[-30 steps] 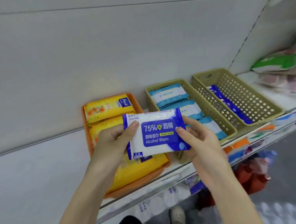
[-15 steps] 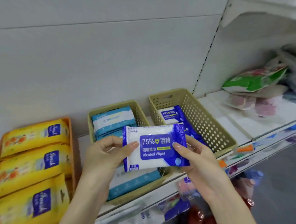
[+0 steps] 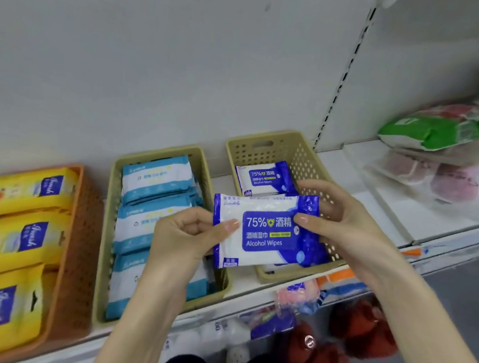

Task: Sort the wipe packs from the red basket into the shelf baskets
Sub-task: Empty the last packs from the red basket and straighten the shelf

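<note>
A white wipe pack (image 3: 263, 234) with blue ends and a blue label reading "75% Alcohol Wipes" is being held face up over the near part of the right beige basket (image 3: 308, 157) on the shelf (image 3: 373, 196). Its left edge is being pinched by the left hand (image 3: 183, 234). Its right edge is being grasped by the right hand (image 3: 348, 225), fingers (image 3: 313, 186) curled round it. A matching pack (image 3: 264, 177) is lying at that basket's far end.
</note>
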`<state>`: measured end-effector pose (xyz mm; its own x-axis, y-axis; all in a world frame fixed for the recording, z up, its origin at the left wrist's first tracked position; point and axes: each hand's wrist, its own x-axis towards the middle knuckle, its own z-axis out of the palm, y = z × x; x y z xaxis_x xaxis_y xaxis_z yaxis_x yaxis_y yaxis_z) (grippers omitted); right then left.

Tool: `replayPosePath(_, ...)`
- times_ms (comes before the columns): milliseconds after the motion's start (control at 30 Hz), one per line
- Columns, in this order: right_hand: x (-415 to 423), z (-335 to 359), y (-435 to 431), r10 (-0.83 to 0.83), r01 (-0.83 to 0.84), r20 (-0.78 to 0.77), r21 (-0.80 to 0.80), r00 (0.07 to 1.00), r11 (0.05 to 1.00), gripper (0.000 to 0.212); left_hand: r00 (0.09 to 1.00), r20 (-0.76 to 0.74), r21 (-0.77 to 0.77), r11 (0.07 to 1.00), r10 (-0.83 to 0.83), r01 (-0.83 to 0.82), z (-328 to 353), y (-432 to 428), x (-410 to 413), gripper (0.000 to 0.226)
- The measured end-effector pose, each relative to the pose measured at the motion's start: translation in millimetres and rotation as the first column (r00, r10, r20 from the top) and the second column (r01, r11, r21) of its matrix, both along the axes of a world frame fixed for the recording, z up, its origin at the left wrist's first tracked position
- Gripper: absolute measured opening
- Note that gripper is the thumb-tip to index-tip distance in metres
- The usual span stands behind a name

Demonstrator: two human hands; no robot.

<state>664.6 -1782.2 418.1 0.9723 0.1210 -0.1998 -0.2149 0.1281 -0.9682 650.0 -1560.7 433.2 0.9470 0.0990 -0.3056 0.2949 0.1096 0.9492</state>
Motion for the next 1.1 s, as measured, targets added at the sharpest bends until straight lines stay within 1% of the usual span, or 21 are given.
replayPosePath(67,13.3,4.7,-5.7,0.119,-0.115,0.043,-0.094,0.992,0.989,0.042,1.0,-0.01,-0.004,1.0,-0.021,0.021,-0.6,-3.1,1.2,0.019)
replayPosePath(133,26.1,8.4,-9.5,0.21,-0.199,0.046,-0.174,0.977,0.964,0.032,0.999,-0.01,-0.016,0.999,-0.037,0.037,-0.5,-5.9,1.5,0.008)
replayPosePath(167,32.8,9.6,-11.6,0.26,-0.247,0.036,-0.207,0.965,0.947,0.03,0.999,-0.004,-0.015,0.999,-0.041,0.041,-0.4,-7.2,1.6,0.007)
replayPosePath(267,50.0,12.8,-15.9,0.451,-0.44,-0.024,-0.272,0.892,0.856,0.026,0.998,0.037,-0.012,0.998,-0.059,0.059,-1.9,-12.8,2.7,0.004)
replayPosePath(333,58.9,13.7,-17.0,0.548,-0.539,-0.059,-0.293,0.835,0.79,0.024,0.996,0.055,-0.001,0.998,-0.069,0.069,-4.3,-16.8,3.4,0.004)
replayPosePath(400,67.2,14.3,-19.9,0.604,-0.595,-0.075,-0.304,0.793,0.744,0.022,0.995,0.068,0.047,0.996,-0.074,0.071,-9.6,-19.8,5.2,0.01)
replayPosePath(467,75.4,14.6,-26.7,0.637,-0.623,-0.094,-0.361,0.765,0.694,0.022,0.984,0.121,0.191,0.976,-0.132,0.108,-16.3,-22.1,6.3,0.014)
replayPosePath(500,80.4,14.5,-32.2,0.638,-0.616,-0.101,-0.409,0.764,0.673,0.022,0.971,0.152,0.304,0.943,-0.186,0.133,-21.1,-22.9,6.0,0.013)
replayPosePath(533,85.6,14.1,-38.3,0.629,-0.602,-0.111,-0.456,0.77,0.656,0.021,0.953,0.181,0.439,0.887,-0.243,0.143,-26.1,-22.1,4.9,0.016)
replayPosePath(600,93.8,11.2,-48.4,0.614,-0.592,-0.159,-0.527,0.773,0.609,0.013,0.911,0.224,0.676,0.729,-0.348,0.112,-33.4,-16.6,2.8,0.028)
replayPosePath(667,96.2,1.9,-50.4,0.639,-0.636,-0.231,-0.562,0.734,0.529,0.009,0.872,0.219,0.802,0.589,-0.438,0.095,-39.4,-9.1,2.4,0.042)
replayPosePath(733,92.3,-14.3,-43.1,0.661,-0.682,-0.292,-0.566,0.691,0.463,0.008,0.848,0.142,0.863,0.483,-0.51,0.146,-45.8,-5.5,2.4,0.053)
replayPosePath(800,86.2,-31.3,-31.6,0.676,-0.684,-0.302,-0.603,0.672,0.411,0.008,0.825,0.037,0.884,0.404,-0.564,0.237,-51.8,-7.1,2.1,0.057)
replayPosePath(867,83.8,-45.5,-24.3,0.671,-0.649,-0.28,-0.652,0.686,0.392,0.008,0.8,-0.048,0.895,0.33,-0.598,0.3,-58.2,-9.9,1.6,0.058)
replayPosePath(933,83.5,-52.8,-22.9,0.655,-0.628,-0.282,-0.679,0.701,0.38,0.004,0.789,-0.087,0.912,0.27,-0.608,0.309,-63.0,-10.7,2.0,0.061)
replayPosePath(967,82.7,-54.7,-23.7,0.647,-0.621,-0.292,-0.695,0.704,0.362,0.004,0.789,-0.089,0.915,0.262,-0.608,0.306,-64.1,-10.5,2.7,0.062)
replayPosePath(1067,76.9,-58.0,-24.0,0.634,-0.565,-0.293,-0.777,0.715,0.278,0.017,0.793,-0.081,0.908,0.284,-0.604,0.309,-65.2,-10.3,3.6,0.066)
replayPosePath(1100,75.0,-59.5,-23.4,0.625,-0.534,-0.285,-0.806,0.727,0.254,0.019,0.792,-0.08,0.906,0.289,-0.605,0.311,-65.3,-10.2,3.4,0.066)
